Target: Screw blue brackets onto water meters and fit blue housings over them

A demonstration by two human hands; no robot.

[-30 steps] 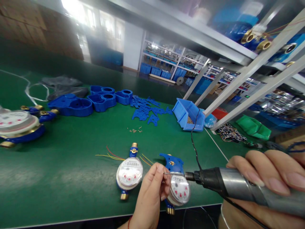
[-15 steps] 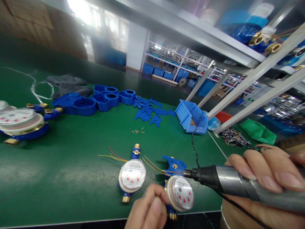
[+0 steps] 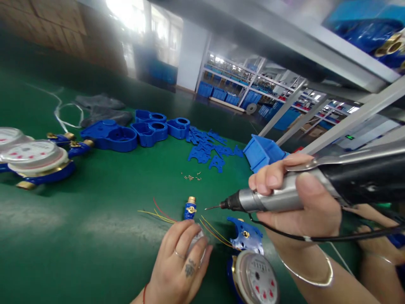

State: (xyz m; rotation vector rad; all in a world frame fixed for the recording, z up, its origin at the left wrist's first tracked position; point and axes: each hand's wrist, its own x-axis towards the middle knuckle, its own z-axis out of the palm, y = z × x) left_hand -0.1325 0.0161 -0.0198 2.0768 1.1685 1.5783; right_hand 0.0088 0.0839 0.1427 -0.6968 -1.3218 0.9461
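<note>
My left hand (image 3: 182,257) is wrapped over the dial of a water meter (image 3: 190,210). The meter's blue and brass pipe end sticks out past my fingers, and red and yellow wires trail from it; most of the dial is hidden. In my right hand (image 3: 303,202) is an electric screwdriver (image 3: 275,196), its thin bit pointing left, in the air above the bench near that pipe end. To the right of my left hand lies a second water meter (image 3: 257,276), with a flat blue bracket (image 3: 247,234) at its far end.
Loose screws (image 3: 190,177) lie mid-bench. Behind them are blue flat brackets (image 3: 202,147) and blue housings (image 3: 117,137). More meters (image 3: 34,156) stand at left. A blue bin (image 3: 261,152) sits by the shelf posts (image 3: 284,112). A co-worker's arm (image 3: 376,249) shows at right.
My left hand has moved from beside the right-hand meter onto the left-hand one. The screwdriver has lifted away from the bracket, its bit swinging left. The view has shifted slightly.
</note>
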